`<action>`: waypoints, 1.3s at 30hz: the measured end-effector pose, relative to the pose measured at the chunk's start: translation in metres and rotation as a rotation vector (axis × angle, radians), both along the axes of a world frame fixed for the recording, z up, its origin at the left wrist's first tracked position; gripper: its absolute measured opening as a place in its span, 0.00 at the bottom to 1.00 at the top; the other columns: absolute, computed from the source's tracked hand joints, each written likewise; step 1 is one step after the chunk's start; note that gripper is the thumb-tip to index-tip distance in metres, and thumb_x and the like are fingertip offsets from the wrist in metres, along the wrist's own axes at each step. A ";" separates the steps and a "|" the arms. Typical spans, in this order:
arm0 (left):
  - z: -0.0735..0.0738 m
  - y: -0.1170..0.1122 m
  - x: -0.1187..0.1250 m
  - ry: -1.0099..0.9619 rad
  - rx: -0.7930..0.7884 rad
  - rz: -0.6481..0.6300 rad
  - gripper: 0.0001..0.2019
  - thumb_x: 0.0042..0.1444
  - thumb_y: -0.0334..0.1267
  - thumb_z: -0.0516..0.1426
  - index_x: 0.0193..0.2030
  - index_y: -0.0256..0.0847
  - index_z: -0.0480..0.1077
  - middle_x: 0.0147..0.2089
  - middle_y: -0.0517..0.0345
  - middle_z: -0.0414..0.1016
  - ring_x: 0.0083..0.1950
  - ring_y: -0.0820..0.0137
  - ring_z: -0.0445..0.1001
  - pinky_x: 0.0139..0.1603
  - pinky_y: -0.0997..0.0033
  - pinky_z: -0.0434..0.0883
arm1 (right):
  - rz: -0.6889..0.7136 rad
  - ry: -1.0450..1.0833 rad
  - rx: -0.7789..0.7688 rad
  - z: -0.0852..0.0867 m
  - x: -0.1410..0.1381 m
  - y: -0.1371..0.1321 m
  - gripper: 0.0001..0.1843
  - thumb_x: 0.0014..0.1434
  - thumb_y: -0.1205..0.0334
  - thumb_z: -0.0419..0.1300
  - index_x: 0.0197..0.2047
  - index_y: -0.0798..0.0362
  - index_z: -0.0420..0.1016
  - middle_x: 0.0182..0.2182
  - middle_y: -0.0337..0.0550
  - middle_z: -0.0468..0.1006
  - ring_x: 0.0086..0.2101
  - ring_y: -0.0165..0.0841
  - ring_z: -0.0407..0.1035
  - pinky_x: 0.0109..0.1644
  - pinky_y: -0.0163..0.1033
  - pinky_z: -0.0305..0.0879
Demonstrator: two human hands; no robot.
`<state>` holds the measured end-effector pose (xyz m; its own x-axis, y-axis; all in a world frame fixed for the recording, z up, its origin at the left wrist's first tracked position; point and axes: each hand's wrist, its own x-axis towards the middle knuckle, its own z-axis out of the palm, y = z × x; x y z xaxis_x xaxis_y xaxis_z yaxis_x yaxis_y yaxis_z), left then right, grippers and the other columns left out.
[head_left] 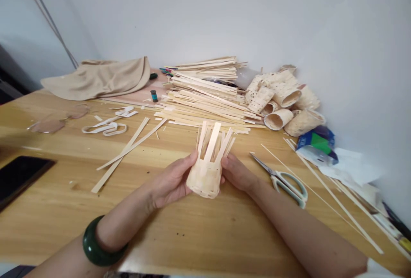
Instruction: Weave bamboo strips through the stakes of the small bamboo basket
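Note:
A small half-woven basket [207,171] of pale flat strips sits between both hands above the wooden table [199,226]. Its loose uprights stick up and fan out at the top. My left hand [171,179] cups its left side with the thumb on the weave. On the right side, my right hand [236,171] presses against the basket with closed fingers. A dark green bangle [96,248] circles my left wrist.
A big heap of flat strips [205,94] lies behind the hands, with finished woven cups [282,102] to its right. Scissors [282,179] lie right of the hands, long thin strips [334,196] beyond. A tan cloth [99,76] and a black phone [19,175] are at left.

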<state>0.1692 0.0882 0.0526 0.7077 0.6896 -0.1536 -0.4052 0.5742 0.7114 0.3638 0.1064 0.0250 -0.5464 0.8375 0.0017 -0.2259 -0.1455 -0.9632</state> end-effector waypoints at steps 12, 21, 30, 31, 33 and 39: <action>-0.007 -0.061 0.002 0.288 0.136 0.709 0.26 0.47 0.53 0.72 0.50 0.40 0.80 0.54 0.45 0.84 0.55 0.51 0.80 0.55 0.57 0.75 | -0.024 -0.040 0.139 0.005 -0.010 -0.012 0.30 0.65 0.35 0.60 0.54 0.50 0.82 0.41 0.46 0.86 0.40 0.37 0.80 0.48 0.45 0.79; -0.020 -0.065 -0.005 0.195 0.215 0.830 0.24 0.58 0.49 0.66 0.57 0.40 0.75 0.61 0.48 0.80 0.68 0.53 0.72 0.68 0.55 0.67 | -0.025 -0.243 0.391 -0.004 -0.027 -0.035 0.36 0.61 0.46 0.69 0.69 0.49 0.70 0.69 0.51 0.70 0.61 0.44 0.74 0.64 0.50 0.73; -0.030 -0.055 -0.010 0.073 0.104 0.873 0.20 0.55 0.50 0.69 0.48 0.38 0.81 0.50 0.49 0.85 0.57 0.55 0.79 0.60 0.59 0.74 | -0.177 -0.264 0.551 -0.010 -0.030 -0.035 0.31 0.61 0.53 0.69 0.64 0.47 0.66 0.57 0.52 0.76 0.53 0.39 0.77 0.51 0.45 0.82; -0.030 -0.056 -0.011 0.074 0.109 0.854 0.21 0.55 0.51 0.69 0.48 0.37 0.81 0.49 0.49 0.85 0.55 0.55 0.80 0.58 0.60 0.75 | -0.198 -0.261 0.589 -0.010 -0.030 -0.037 0.28 0.61 0.53 0.69 0.62 0.47 0.67 0.57 0.51 0.76 0.53 0.39 0.77 0.50 0.44 0.82; -0.028 -0.057 -0.011 0.064 0.101 0.803 0.22 0.56 0.52 0.69 0.48 0.35 0.82 0.48 0.48 0.86 0.53 0.56 0.82 0.56 0.62 0.76 | -0.216 -0.253 0.637 -0.010 -0.032 -0.039 0.24 0.62 0.53 0.68 0.59 0.46 0.67 0.55 0.50 0.76 0.51 0.38 0.77 0.50 0.44 0.83; -0.016 -0.049 -0.005 -0.069 -0.052 0.685 0.17 0.68 0.46 0.57 0.49 0.34 0.80 0.42 0.47 0.87 0.42 0.60 0.85 0.49 0.61 0.82 | -0.228 -0.235 0.638 -0.006 -0.032 -0.041 0.28 0.60 0.51 0.70 0.59 0.46 0.67 0.58 0.51 0.76 0.54 0.40 0.76 0.53 0.46 0.81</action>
